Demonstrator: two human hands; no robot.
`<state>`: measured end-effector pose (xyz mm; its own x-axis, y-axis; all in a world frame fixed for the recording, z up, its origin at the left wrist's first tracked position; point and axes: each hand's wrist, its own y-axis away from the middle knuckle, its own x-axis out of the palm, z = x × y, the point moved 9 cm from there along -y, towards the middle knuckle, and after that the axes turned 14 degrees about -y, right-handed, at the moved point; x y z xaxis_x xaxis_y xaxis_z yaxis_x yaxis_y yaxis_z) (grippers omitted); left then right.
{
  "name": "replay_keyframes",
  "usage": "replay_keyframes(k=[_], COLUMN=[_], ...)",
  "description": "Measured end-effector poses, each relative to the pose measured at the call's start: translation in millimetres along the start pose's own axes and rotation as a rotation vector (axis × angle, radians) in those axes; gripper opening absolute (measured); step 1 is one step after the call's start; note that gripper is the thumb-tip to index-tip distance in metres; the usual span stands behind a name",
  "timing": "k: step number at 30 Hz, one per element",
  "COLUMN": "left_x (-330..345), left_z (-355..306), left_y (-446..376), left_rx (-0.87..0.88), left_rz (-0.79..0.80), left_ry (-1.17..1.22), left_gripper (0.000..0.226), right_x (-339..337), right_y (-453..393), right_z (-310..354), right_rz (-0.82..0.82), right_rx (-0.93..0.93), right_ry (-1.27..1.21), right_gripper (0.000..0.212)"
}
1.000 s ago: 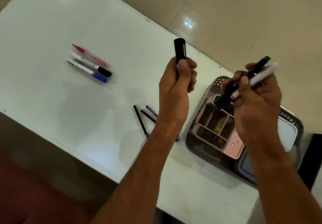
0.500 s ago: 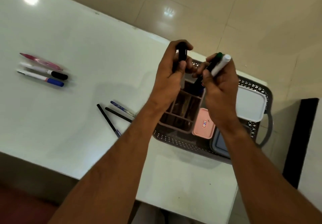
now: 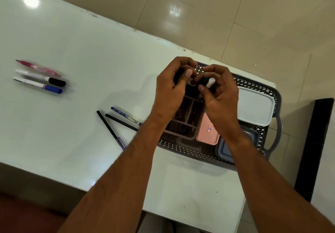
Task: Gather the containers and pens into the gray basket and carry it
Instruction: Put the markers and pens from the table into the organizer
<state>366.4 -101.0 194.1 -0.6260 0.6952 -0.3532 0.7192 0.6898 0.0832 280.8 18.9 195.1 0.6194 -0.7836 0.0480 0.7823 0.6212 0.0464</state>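
The gray perforated basket sits at the table's right end. Inside it are a brown divided organizer, a pink lidded box, a white lidded container and a blue-gray container. My left hand is shut on a black marker, mostly hidden in the fingers, above the organizer's far end. My right hand is shut on two markers, a white-ended one and a dark green one, pointing down toward the organizer. Three thin pens lie left of the basket.
Three more pens lie together at the far left of the white table: a pink one, a black-capped marker and a blue-capped marker. The basket handle overhangs the table's right edge. Tiled floor lies beyond.
Both hands have come together and dropped from raised positions down over the organizer in the basket, lowering their markers. The view has shifted toward the basket.
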Motion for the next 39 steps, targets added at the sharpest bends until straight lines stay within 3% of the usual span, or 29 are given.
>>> replay_keyframes(k=[15,21,27,33,36,39], left_x=[-13.7,-48.4,-150.8,-272.8,-322.5,-352.7], left_z=[10.6,16.7,41.9,115.0,157.5,192.0], left_y=[4.6,10.7,25.9,60.2,70.1,69.5], left_rx=[-0.075,-0.127,-0.206,-0.568,-0.763,-0.914], left_rz=[-0.065,-0.186,-0.516,-0.891,-0.960,-0.912], left_ry=[-0.038,0.047,0.024,-0.013,-0.015,-0.008], left_gripper=[0.035,0.043,0.036,0.031,0.031,0.028], right_x=[0.6,20.5,141.4,290.7,359.0,412.5], right_y=[2.0,2.3,2.9,-13.7,-20.8,-24.7], right_z=[10.0,64.0,78.7,17.5,-19.3,-55.4], right_rz=[0.041,-0.033,0.134,0.309,0.436,0.620], right_rx=[-0.016,-0.310,-0.363,-0.160,-0.094,-0.042], right_ry=[0.089,0.271,0.284,0.321,0.453,0.678], right_gripper=[0.050,0.042,0.030,0.033,0.041,0.059])
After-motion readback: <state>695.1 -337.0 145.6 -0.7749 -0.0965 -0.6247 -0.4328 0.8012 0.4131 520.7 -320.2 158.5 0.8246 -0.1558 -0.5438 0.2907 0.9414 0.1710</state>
